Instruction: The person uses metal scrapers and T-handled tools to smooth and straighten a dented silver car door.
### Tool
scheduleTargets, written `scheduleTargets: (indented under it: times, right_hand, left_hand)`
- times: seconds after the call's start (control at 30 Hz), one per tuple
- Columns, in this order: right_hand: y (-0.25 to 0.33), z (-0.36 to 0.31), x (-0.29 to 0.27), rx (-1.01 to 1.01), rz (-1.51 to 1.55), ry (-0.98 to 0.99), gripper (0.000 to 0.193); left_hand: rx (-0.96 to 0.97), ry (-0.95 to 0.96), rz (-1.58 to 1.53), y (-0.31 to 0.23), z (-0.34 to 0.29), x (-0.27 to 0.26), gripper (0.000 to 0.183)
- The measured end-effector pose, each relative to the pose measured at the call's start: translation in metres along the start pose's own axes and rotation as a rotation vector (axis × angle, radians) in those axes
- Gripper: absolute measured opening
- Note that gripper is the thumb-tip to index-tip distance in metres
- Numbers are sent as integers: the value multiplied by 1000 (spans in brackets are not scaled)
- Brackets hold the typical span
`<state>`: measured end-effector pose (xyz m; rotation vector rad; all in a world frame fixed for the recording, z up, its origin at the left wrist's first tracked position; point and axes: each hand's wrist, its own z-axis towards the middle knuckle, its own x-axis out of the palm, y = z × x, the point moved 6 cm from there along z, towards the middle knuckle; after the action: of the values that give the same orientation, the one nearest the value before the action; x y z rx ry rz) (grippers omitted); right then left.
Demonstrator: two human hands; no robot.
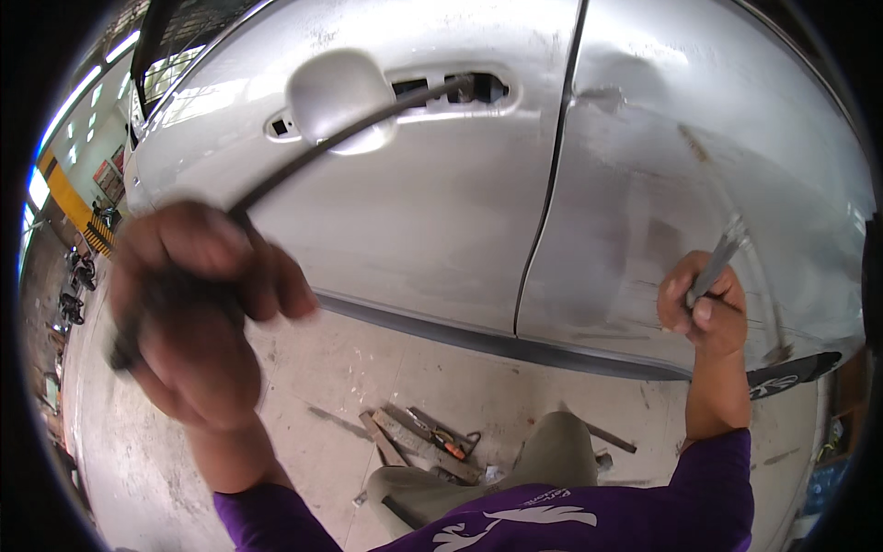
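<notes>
Rod (354, 128): dark, gently curved; left grip (189, 299) closed round it, far end at recess (501, 89) in silver door (414, 212). Right grip (708, 308) clasps grey bar (720, 256). Purple shirt (713, 474): small white lettering (543, 500).

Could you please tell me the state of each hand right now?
Left hand: closed around a dark rod, blurred.
Right hand: closed around a grey bar.

Between the left hand (198, 294) and the right hand (716, 313), a wide gap lies open before the lower part of the silver door (414, 207), which walls off the far side. Higher up, the dark rod (340, 138) slants across toward the handle slots, barring a straight pass; lower down, knees (556, 451) and loose tools (414, 434) crowd the middle.
</notes>
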<state>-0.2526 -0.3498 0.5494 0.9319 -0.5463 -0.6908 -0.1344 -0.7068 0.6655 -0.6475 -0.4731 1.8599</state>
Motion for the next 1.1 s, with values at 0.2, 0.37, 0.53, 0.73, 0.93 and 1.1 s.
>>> scheduleTargets:
  times: [0.2,0.37,0.53,0.73,0.93,1.1]
  right_hand:
    - [-4,-4,-19,-215,-55,63,36]
    - [-11,-4,-31,-222,-92,99,35]
    - [-26,3,-35,-222,-49,170,35]
    - [-29,-1,-42,-247,-20,189,35]
    - [-30,-1,-42,-251,-8,209,34]
    - [-31,0,-38,-270,-20,265,34]
  left_hand:
    - [329,226,691,-18,26,-25,44]
    - [297,217,1124,-25,22,-14,43]
    - [227,214,1397,-45,11,-4,42]
    - [204,211,1518,-50,12,10,41]
    - [180,226,1595,-47,12,24,40]
    - [146,228,1694,-53,11,33,40]
